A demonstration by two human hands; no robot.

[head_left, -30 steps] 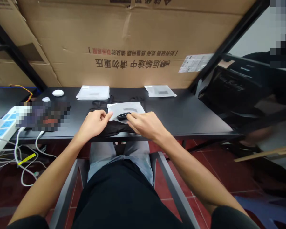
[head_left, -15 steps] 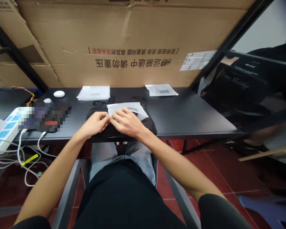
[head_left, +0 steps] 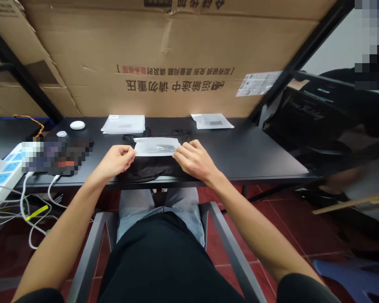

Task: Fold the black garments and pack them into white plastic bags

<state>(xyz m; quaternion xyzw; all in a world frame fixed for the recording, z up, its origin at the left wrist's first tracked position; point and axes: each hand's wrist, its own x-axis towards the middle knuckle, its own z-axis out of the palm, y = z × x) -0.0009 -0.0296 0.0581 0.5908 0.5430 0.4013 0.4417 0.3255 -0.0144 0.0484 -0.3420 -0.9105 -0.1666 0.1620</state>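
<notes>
A frosted white plastic bag (head_left: 150, 147) with a greyish printed patch is stretched level over a black cloth garment (head_left: 154, 167) with straps, on the black table. My left hand (head_left: 117, 160) is closed, pinching the bag's near left corner. At the opposite end, my right hand (head_left: 196, 160) has its fingers closed on the right side of the bag. Part of the garment is hidden under the bag and my hands.
Behind lie a stack of frosted bags (head_left: 123, 125) at left and another bag (head_left: 212, 121) at right. Cardboard (head_left: 177, 46) walls the back. Leftward are a white oval case (head_left: 77, 125), a power strip (head_left: 3, 172) and cables. A person in dark clothing is at right.
My right hand has slid right along the bag to its right end, and my left hand has shifted slightly left. The bag has turned level and moved left.
</notes>
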